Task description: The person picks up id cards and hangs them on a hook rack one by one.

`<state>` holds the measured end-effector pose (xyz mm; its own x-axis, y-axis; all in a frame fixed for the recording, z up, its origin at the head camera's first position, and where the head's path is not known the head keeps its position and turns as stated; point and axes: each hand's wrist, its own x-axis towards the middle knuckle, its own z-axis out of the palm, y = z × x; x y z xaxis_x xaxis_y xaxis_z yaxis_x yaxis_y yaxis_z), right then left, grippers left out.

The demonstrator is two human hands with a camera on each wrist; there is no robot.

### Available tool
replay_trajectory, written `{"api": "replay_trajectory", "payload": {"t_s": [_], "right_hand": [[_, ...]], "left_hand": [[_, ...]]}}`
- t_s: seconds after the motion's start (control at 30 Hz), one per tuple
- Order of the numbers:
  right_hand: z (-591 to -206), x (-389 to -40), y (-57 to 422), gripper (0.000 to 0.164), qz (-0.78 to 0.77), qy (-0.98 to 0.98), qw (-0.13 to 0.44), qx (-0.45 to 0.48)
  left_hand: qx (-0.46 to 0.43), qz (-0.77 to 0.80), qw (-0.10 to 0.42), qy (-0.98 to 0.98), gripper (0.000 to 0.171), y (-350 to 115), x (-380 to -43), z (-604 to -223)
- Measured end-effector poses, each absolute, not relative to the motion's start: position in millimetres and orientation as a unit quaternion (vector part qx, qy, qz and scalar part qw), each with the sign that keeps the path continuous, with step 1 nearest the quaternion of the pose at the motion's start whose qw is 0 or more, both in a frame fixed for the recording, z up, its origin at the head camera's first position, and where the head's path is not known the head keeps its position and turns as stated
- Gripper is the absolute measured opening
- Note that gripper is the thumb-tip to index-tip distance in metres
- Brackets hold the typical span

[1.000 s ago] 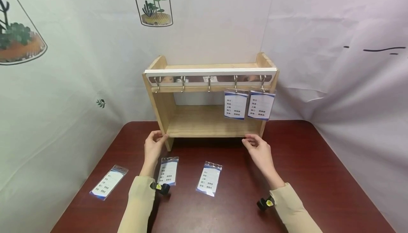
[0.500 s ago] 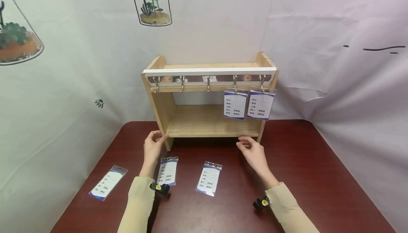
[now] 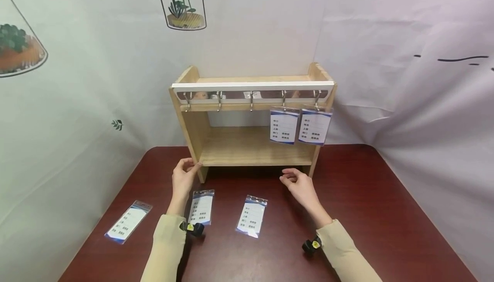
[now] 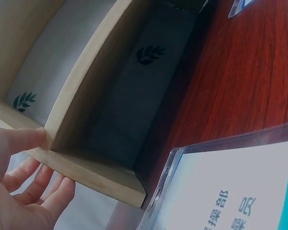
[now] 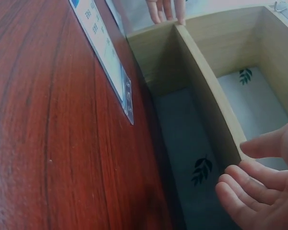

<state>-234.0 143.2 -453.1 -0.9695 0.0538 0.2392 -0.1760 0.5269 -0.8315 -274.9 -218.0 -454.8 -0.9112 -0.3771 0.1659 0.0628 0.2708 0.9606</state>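
A light wooden shelf unit (image 3: 252, 145) stands at the back of the table. My left hand (image 3: 182, 184) grips the front edge of its left side panel, thumb on the front and fingers along the outer face in the left wrist view. Just in front of the lower board, towards its right end, my right hand (image 3: 302, 190) hovers with loosely bent fingers and nothing in them. Two clear badge holders with white cards, one inner (image 3: 283, 126) and one outer (image 3: 314, 127), hang from the two rightmost hooks of the rail (image 3: 231, 87).
Three more badge holders lie on the dark red table (image 3: 366, 213): a left one (image 3: 128, 222), a middle one (image 3: 201, 208) beside my left wrist, and a right one (image 3: 251, 217). The three left hooks bear nothing. A pale fabric backdrop (image 3: 266, 25) surrounds the table.
My right hand has slid left along the front of the lower board and come slightly nearer to me. The left hand keeps its grip on the side panel.
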Motion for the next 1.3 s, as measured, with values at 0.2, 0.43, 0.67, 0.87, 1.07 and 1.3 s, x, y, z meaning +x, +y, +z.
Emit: {"api": "replay_trajectory", "payload": {"t_s": [0.2,0.43,0.67,0.87,1.07,1.3], "right_hand": [[-456,-237,141,0.028,0.469,-0.875,0.108,0.051],[-459,-236,136,0.029,0.469,-0.879,0.078,0.048],[-464,-233,131,0.032,0.47,-0.88,0.044,0.049],[-467,-233,129,0.03,0.458,-0.887,0.013,0.056],[-469,-233,126,0.03,0.446,-0.893,-0.005,0.06],[-470,-235,125,0.031,0.442,-0.895,-0.01,0.061]], "left_hand": [[0.103,-0.599,0.182,-0.773,0.038,-217,-276,-453],[0.1,-0.602,0.177,-0.772,0.039,-218,-276,-453],[0.108,-0.596,0.18,-0.775,0.036,-218,-274,-457],[0.104,-0.598,0.18,-0.774,0.036,-216,-273,-457],[0.105,-0.598,0.185,-0.773,0.036,-217,-275,-457],[0.102,-0.605,0.185,-0.767,0.037,-218,-275,-454]]}}
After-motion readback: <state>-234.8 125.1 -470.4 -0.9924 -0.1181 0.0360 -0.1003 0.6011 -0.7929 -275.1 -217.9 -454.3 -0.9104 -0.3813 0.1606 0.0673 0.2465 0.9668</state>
